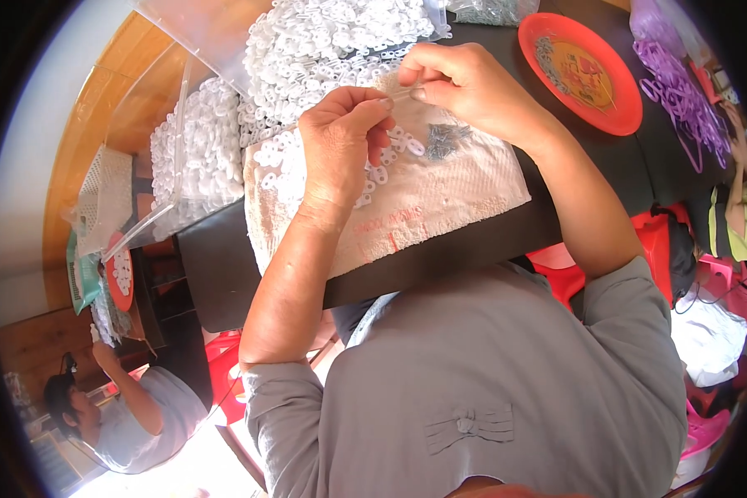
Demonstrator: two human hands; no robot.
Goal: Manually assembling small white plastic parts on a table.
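Observation:
My left hand [347, 133] and my right hand [461, 79] meet above a cream towel [473, 187], both with fingers pinched. A thin, pale piece [402, 95] spans the gap between their fingertips, too small to name. Below my left hand, small white plastic pieces with holes [378, 175] lie scattered on the cloth. Under my right hand sits a little heap of thin grey metal bits [446, 142]. Just beyond the hands rises a large mound of the same white pieces [324, 41].
A clear plastic bin [183, 195] of white pieces stands at left. At right are a red plate [627, 116] holding metal bits and a bundle of purple loops [697, 104]. The black table's edge [357, 290] runs before me. Another person [153, 407] works at lower left.

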